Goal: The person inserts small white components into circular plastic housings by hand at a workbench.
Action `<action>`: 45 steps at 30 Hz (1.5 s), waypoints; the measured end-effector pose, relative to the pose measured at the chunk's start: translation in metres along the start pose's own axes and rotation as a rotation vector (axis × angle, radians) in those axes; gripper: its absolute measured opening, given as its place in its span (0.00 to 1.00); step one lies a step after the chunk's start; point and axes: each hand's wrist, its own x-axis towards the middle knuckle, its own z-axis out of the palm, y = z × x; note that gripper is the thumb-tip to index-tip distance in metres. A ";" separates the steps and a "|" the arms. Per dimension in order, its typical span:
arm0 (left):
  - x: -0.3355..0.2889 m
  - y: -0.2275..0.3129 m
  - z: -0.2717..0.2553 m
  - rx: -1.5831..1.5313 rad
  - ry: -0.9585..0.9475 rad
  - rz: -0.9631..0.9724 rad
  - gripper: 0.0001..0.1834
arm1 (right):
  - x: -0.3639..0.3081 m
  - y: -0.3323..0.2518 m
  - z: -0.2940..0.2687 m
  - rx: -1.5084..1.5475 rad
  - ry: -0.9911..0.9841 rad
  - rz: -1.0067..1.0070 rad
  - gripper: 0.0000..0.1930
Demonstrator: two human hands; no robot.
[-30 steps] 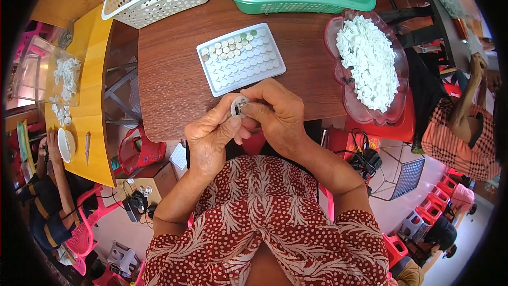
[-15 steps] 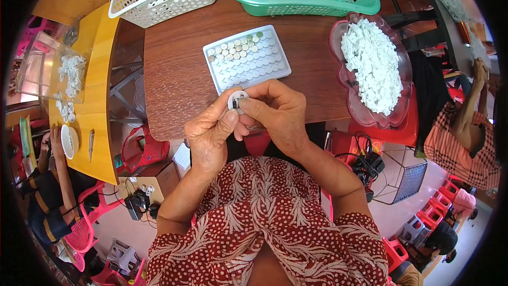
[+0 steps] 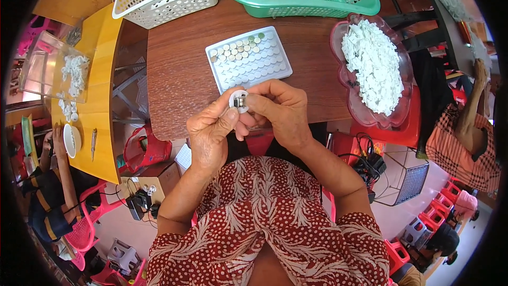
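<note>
Left hand (image 3: 211,130) clamped on a round white piece (image 3: 238,95), mid-frame
Angled so I can see its silvery insert (image 3: 242,102), I reckon; right hand (image 3: 283,114) is at its edge, can't tell if gripping. Disc tray (image 3: 284,72) just above, probably for reach.

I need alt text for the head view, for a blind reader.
A person's left hand holds a small round white part with metallic pieces in it, the right hand at its edge. Beyond, a pale tray of small discs lies on a brown table. Farther off are a white basket, a green basket and a bowl of white pieces.
</note>
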 end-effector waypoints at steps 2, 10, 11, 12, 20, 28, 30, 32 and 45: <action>0.000 0.002 0.000 -0.010 0.006 -0.004 0.19 | -0.002 -0.006 0.001 -0.046 0.016 0.092 0.04; -0.002 0.000 0.002 0.016 -0.017 -0.005 0.18 | -0.007 0.000 0.011 0.040 0.045 -0.038 0.03; -0.001 0.000 0.003 -0.004 -0.019 -0.019 0.18 | -0.008 0.002 0.012 0.042 0.064 -0.052 0.03; 0.000 0.000 0.004 -0.023 -0.022 -0.032 0.18 | -0.008 0.004 0.012 0.044 0.064 -0.053 0.03; -0.002 -0.003 0.008 0.042 0.093 0.048 0.17 | -0.014 0.011 0.011 -0.086 0.017 -0.135 0.02; -0.004 -0.010 0.008 0.024 0.108 0.074 0.17 | -0.016 0.020 0.011 -0.128 0.063 -0.147 0.02; -0.004 -0.012 0.009 0.006 0.124 0.088 0.17 | -0.017 0.018 0.012 -0.092 0.091 -0.151 0.02; -0.005 -0.012 0.009 0.013 0.129 0.097 0.17 | -0.019 0.017 0.009 -0.146 0.037 -0.146 0.02; -0.005 -0.015 0.006 0.001 0.157 0.092 0.15 | -0.024 0.024 0.010 -0.189 0.093 -0.302 0.04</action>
